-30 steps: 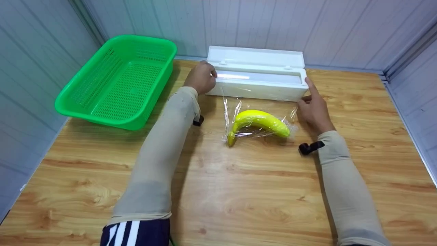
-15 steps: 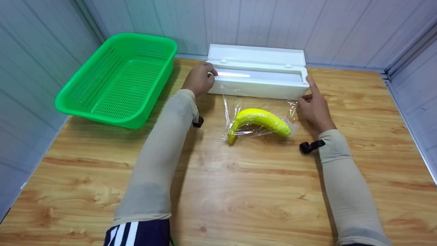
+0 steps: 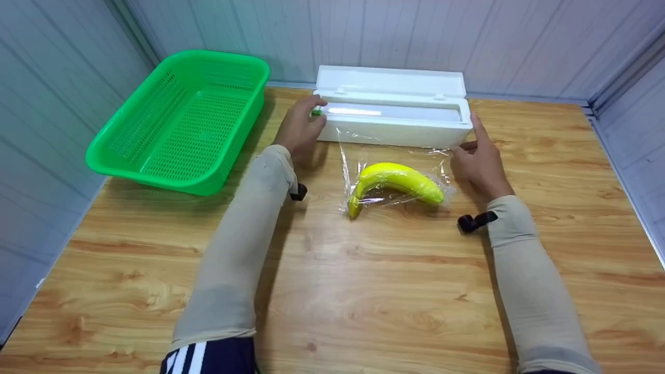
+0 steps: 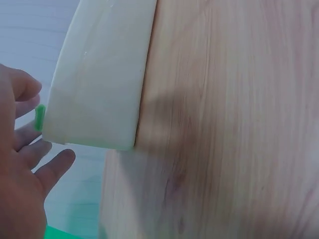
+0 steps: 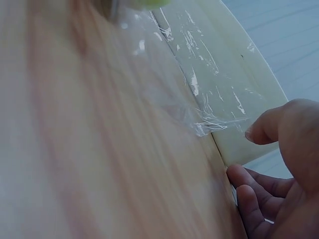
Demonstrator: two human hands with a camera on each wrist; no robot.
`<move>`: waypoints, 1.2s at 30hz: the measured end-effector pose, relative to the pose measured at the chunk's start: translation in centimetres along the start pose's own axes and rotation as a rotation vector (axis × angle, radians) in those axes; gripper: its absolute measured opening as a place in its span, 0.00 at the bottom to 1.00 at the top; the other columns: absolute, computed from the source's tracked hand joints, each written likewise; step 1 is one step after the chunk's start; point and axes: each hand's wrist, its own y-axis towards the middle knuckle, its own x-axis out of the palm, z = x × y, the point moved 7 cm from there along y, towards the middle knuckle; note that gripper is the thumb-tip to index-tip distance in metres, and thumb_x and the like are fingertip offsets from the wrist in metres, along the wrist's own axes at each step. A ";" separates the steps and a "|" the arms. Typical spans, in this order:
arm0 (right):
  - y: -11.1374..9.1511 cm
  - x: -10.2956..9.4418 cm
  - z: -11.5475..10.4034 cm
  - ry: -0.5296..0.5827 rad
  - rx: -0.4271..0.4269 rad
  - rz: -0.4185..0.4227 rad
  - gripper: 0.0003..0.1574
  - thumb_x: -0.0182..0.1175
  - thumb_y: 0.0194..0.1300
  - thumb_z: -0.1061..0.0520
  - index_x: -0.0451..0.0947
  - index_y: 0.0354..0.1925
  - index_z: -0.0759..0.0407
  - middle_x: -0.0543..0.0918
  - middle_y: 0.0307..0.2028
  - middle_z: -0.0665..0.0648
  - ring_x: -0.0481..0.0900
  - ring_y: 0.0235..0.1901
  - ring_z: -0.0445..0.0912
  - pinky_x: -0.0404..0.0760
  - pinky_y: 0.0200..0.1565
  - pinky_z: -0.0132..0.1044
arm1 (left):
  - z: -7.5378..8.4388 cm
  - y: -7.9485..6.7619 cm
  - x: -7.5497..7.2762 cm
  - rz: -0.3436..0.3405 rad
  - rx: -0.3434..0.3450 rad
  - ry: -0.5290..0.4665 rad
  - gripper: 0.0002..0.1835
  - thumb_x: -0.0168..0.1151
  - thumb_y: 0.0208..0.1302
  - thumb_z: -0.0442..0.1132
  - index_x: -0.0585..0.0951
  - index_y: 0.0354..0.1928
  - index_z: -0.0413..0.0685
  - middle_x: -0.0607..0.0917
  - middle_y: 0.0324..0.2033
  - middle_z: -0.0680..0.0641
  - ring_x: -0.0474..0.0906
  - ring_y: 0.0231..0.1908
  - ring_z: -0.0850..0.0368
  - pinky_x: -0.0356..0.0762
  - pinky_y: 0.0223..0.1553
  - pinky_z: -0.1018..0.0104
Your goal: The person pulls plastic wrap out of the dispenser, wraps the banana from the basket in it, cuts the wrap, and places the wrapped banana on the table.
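Observation:
A white cling film dispenser (image 3: pixel 395 132) stands at the back of the table with its lid (image 3: pixel 389 80) raised. My left hand (image 3: pixel 301 124) is at its left end, fingers loosely bent and thumb apart. Beside those fingers shows a small green slider (image 4: pixel 40 117), which they do not grip. At the other end, my right hand (image 3: pixel 479 163) holds the dispenser's corner, with fingertips (image 5: pixel 238 174) against its lower edge. Clear cling film (image 5: pixel 169 89) hangs from the dispenser's front and lies over a yellow banana (image 3: pixel 395 176) on the table.
To the left stands a green perforated basket (image 3: pixel 223 176). Pale panel walls (image 3: pixel 519 47) border the wooden table (image 3: pixel 363 291) at the back and sides. A black wrist camera (image 3: pixel 470 223) sits by the right cuff.
My left fingers have loosened and parted, and the green slider now shows between them. That hand has shifted slightly left. My right hand stays at the dispenser's right end.

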 end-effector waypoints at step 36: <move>-2.1 1.3 1.0 0.855 0.294 -0.067 0.27 0.61 0.59 0.56 0.70 0.53 0.71 0.76 0.48 0.64 0.72 0.53 0.56 0.62 0.59 0.46 | -1.9 -4.7 3.0 0.012 -0.331 -0.306 0.09 0.55 0.63 0.45 0.78 0.39 0.50 0.79 0.38 0.52 0.73 0.40 0.59 0.69 0.44 0.67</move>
